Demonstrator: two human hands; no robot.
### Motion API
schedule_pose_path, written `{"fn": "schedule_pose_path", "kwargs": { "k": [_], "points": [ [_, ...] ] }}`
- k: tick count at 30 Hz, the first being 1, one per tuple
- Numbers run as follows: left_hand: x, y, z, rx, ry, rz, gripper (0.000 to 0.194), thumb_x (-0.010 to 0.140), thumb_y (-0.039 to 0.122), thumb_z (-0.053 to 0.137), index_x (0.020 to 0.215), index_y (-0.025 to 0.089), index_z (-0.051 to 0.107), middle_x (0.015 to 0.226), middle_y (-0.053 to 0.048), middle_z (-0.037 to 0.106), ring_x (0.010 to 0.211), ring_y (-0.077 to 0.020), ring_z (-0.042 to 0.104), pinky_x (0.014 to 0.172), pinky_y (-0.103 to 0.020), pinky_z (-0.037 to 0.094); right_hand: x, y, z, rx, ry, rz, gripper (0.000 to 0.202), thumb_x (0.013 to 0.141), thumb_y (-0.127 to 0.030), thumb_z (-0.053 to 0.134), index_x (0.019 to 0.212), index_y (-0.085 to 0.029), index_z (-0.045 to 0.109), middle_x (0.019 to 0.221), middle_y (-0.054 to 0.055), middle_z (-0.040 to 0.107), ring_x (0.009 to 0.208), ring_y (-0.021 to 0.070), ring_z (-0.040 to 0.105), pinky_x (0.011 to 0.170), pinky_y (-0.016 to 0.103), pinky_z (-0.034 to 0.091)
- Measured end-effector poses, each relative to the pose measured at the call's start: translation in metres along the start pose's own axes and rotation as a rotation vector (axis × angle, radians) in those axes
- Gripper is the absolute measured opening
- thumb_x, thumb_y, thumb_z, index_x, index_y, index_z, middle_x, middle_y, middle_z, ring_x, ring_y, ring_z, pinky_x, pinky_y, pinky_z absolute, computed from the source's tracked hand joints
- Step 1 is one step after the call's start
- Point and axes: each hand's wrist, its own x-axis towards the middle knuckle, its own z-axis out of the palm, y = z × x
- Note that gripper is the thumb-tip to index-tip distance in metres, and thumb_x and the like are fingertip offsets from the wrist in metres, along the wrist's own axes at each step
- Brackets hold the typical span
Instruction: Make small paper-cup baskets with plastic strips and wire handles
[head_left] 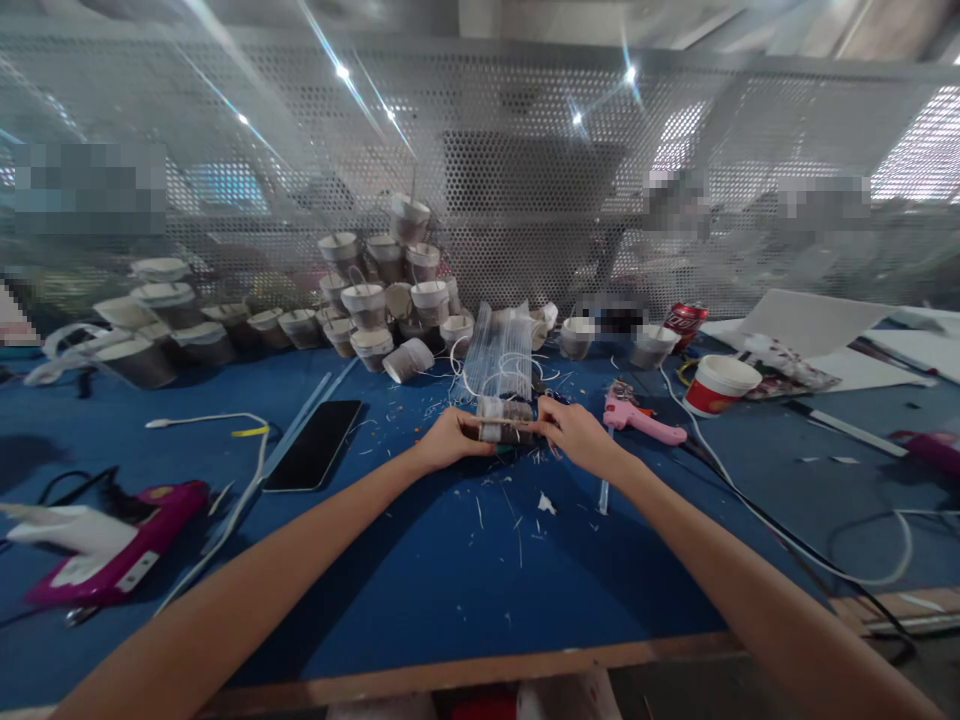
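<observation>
My left hand (444, 438) and my right hand (576, 432) grip opposite ends of a small grey-and-white pot (504, 410) just above the blue table. The pot seems to lie on its side, with a thin light strip or cord running across its front between my fingertips. Both hands are closed on it, and fingers cover its two ends. Right behind it lies a bundle of clear glue sticks (499, 350) with loops of white cord around it. A pink glue gun (643, 420) rests to the right of my right hand.
Stacked small pots (367, 305) stand at the back left, before a perforated metal screen (532, 180). A black phone (315, 445) and a purple-and-white device (120, 540) lie left. To the right are a red can (686, 322), a cup (720, 385), papers (817, 325) and cables.
</observation>
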Motion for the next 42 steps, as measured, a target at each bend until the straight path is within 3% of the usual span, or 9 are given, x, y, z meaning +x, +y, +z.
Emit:
{"fn": "schedule_pose_path", "kwargs": {
  "k": [8,22,25,32,37,42],
  "points": [
    [-0.001,0.001,-0.001,0.072,-0.013,0.008,0.017,0.058,0.022,0.069,0.071,0.011,0.07,0.052,0.001,0.061,0.048,-0.0104,0.052,0.05,-0.022,0.041,0.0,0.002,-0.002,-0.061,0.02,0.013,0.021,0.083,-0.027,0.041,0.064,-0.02,0.043,0.048,-0.004,0.054,0.053,0.0111,0.052,0.053,0.021,0.027],
    [-0.001,0.001,-0.001,0.114,-0.001,0.063,0.013,0.057,0.023,0.069,0.06,0.01,0.068,0.053,-0.001,0.061,0.052,-0.0119,0.053,0.048,-0.021,0.039,-0.002,-0.007,-0.007,-0.086,-0.029,0.059,0.029,0.084,-0.023,0.036,0.057,-0.019,0.043,0.049,-0.003,0.055,0.051,0.0096,0.051,0.052,0.021,0.028],
    [-0.001,0.002,-0.001,0.111,-0.008,0.054,0.013,0.057,0.023,0.069,0.061,0.01,0.068,0.054,-0.001,0.061,0.051,-0.0111,0.053,0.048,-0.021,0.039,-0.001,-0.007,-0.009,-0.132,-0.069,0.065,0.026,0.085,-0.021,0.035,0.06,-0.019,0.044,0.05,-0.002,0.056,0.053,0.0104,0.052,0.052,0.021,0.029],
    [-0.002,0.004,-0.001,0.116,-0.029,0.043,0.017,0.058,0.022,0.068,0.07,0.011,0.07,0.059,-0.002,0.065,0.052,-0.0117,0.054,0.052,-0.023,0.042,-0.003,-0.003,-0.008,-0.036,-0.052,0.018,0.015,0.083,-0.034,0.045,0.081,-0.02,0.044,0.052,-0.004,0.056,0.055,0.0127,0.054,0.054,0.022,0.03],
    [-0.002,0.006,-0.001,0.149,-0.021,0.042,0.012,0.058,0.022,0.068,0.062,0.011,0.069,0.054,-0.002,0.062,0.052,-0.0123,0.054,0.047,-0.021,0.039,-0.003,0.003,-0.003,0.051,-0.011,0.004,0.022,0.082,-0.032,0.046,0.065,-0.02,0.041,0.051,-0.004,0.056,0.053,0.011,0.053,0.055,0.022,0.031],
    [-0.002,0.006,0.0,0.143,-0.018,0.054,0.012,0.058,0.023,0.068,0.058,0.011,0.067,0.048,0.001,0.057,0.046,-0.0092,0.048,0.044,-0.02,0.036,-0.004,0.004,0.0,0.109,0.014,0.004,0.029,0.083,-0.037,0.044,0.061,-0.02,0.04,0.047,-0.004,0.055,0.049,0.0104,0.053,0.054,0.022,0.033]
  ]
}}
